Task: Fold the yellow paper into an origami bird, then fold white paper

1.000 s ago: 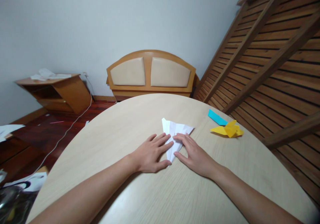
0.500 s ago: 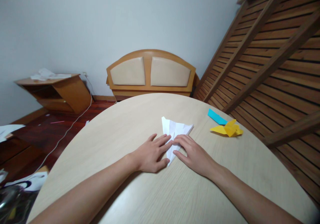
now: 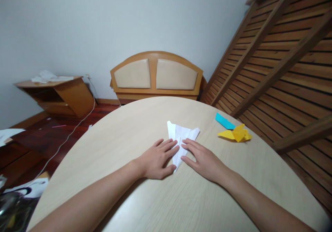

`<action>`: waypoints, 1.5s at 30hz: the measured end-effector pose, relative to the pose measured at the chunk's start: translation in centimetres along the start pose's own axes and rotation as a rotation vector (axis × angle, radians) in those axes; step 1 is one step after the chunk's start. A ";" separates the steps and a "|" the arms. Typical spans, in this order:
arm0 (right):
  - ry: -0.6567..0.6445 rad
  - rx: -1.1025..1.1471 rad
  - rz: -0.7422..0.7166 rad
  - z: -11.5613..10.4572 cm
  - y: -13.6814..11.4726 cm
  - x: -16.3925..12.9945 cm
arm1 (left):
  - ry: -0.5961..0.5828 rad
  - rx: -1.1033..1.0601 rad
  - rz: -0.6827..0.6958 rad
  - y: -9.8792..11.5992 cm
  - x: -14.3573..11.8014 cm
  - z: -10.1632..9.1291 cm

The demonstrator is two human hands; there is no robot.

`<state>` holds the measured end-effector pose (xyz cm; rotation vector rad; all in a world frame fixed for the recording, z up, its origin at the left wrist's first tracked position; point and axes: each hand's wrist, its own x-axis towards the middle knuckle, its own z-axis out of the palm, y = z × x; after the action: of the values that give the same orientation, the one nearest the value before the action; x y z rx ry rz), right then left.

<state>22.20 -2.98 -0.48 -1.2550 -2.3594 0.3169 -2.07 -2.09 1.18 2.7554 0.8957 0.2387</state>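
Note:
A folded sheet of white paper (image 3: pixel 183 132) lies on the round wooden table (image 3: pixel 124 135), its narrow point toward me and its wider, creased end away from me. My left hand (image 3: pixel 159 159) rests palm down with fingers spread over the paper's left part. On the right side, my right hand (image 3: pixel 198 157) lies with loosely bent, parted fingers on the paper's right part. A thin gap between the fingertips shows the centre crease. Parts of the paper's left and right edges are hidden under my fingers.
Toward the table's right edge lie a yellow folded paper figure (image 3: pixel 238 134) and a blue folded paper strip (image 3: pixel 224 121). A headboard (image 3: pixel 156 91) stands beyond the table. Wooden slats (image 3: pixel 280 73) lean on the right. A low cabinet (image 3: pixel 75 97) and a cable (image 3: pixel 70 135) are at left.
My right hand has shifted slightly to the right, its fingertips moving apart from my left hand's. The paper's right corner has drawn in a little. My left hand stays nearly still.

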 end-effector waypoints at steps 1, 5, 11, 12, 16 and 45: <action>-0.020 -0.018 0.004 0.0 0.0 -0.1 | -0.001 0.005 0.003 0.0 0.0 0.0; -0.080 -0.085 0.064 0.4 -0.2 -0.3 | 0.012 0.027 0.023 0.4 0.0 -0.2; -0.118 -0.147 0.161 0.7 -0.6 -0.2 | 0.015 0.030 -0.015 1.1 0.2 -0.1; -0.112 -0.150 0.173 0.7 -0.6 -0.2 | 0.015 0.031 -0.019 1.1 0.3 0.0; -0.072 -0.154 0.218 0.6 -0.4 0.2 | 0.012 0.041 -0.015 1.1 0.2 0.3; -0.129 -0.101 0.153 1.7 -2.9 -0.6 | 0.071 0.006 0.027 0.1 0.7 0.0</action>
<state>19.60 -5.13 -0.95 -1.5084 -2.4178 0.3398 -1.41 -1.74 1.27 2.7817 0.8781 0.3410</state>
